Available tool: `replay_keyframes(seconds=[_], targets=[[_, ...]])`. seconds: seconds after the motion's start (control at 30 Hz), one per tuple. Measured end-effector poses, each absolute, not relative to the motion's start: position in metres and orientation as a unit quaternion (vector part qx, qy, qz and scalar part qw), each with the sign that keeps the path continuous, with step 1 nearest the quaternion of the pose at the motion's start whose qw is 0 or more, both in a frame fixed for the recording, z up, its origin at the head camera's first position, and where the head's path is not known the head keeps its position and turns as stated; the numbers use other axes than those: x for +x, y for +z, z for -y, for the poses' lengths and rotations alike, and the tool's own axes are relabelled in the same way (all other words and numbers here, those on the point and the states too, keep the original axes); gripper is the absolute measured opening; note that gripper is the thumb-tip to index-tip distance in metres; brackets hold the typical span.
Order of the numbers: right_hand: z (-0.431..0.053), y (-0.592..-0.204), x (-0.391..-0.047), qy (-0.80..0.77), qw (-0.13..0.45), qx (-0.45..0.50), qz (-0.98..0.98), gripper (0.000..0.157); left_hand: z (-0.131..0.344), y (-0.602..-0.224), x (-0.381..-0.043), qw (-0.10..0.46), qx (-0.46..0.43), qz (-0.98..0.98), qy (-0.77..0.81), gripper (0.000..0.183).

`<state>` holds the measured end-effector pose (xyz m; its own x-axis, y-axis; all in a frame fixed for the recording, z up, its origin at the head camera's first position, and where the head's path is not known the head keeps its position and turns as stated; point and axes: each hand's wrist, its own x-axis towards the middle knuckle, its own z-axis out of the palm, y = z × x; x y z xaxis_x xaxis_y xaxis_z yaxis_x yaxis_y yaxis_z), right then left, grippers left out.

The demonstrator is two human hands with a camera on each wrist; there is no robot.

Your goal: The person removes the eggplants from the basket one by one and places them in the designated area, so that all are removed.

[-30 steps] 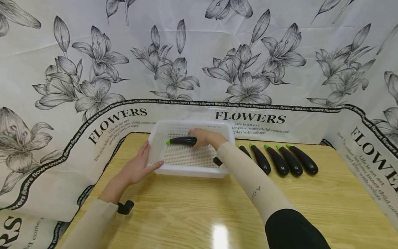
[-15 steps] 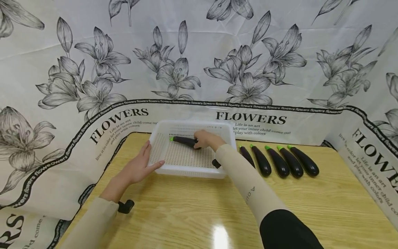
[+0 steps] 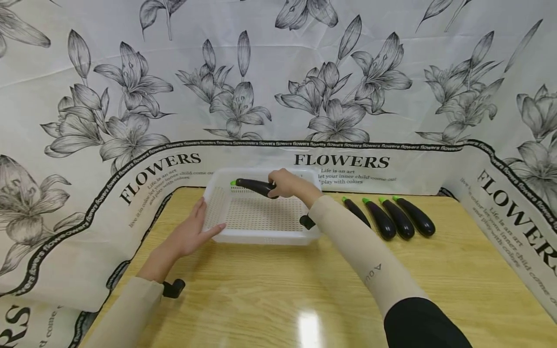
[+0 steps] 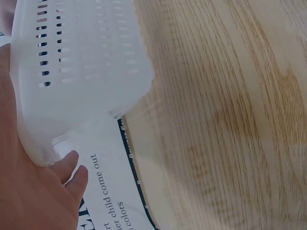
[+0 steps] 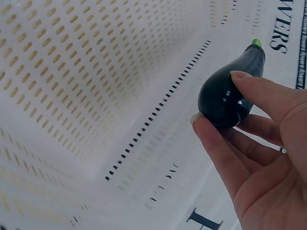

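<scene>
A white perforated plastic basket [image 3: 265, 237] stands on the wooden table. My left hand [image 3: 189, 237] holds its left end, thumb over the front rim and fingers along the outer side; in the left wrist view the fingertips bend round the basket's edge. My right hand [image 3: 287, 183] grips a dark eggplant [image 3: 254, 186] by its thick end, above the back part of the basket. Its green stem end points left. In the right wrist view, thumb and fingers pinch the eggplant [image 5: 225, 96], clear of the basket floor.
Several more eggplants [image 3: 402, 220] lie side by side on the table [image 3: 243, 295], right of the basket. My right forearm partly hides the nearest. A white flower-printed cloth [image 3: 261, 111] hangs behind and round the sides.
My right hand shifted its hold on the eggplant and raised it off the basket floor towards the back. My left hand keeps its place on the basket. The head view has turned slightly right.
</scene>
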<state>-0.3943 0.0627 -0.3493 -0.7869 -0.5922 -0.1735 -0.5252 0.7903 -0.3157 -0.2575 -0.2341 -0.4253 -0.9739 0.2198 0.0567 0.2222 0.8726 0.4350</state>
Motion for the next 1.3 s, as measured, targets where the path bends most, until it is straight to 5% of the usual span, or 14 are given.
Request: replay_keyframes(seconds=[1.3], targets=[[-0.183,-0.335,-0.313,-0.205,0.058,-0.261,-0.942,0.043,0.235,-0.425,-0.256,0.002,-0.13,0.961,-0.245,0.106]])
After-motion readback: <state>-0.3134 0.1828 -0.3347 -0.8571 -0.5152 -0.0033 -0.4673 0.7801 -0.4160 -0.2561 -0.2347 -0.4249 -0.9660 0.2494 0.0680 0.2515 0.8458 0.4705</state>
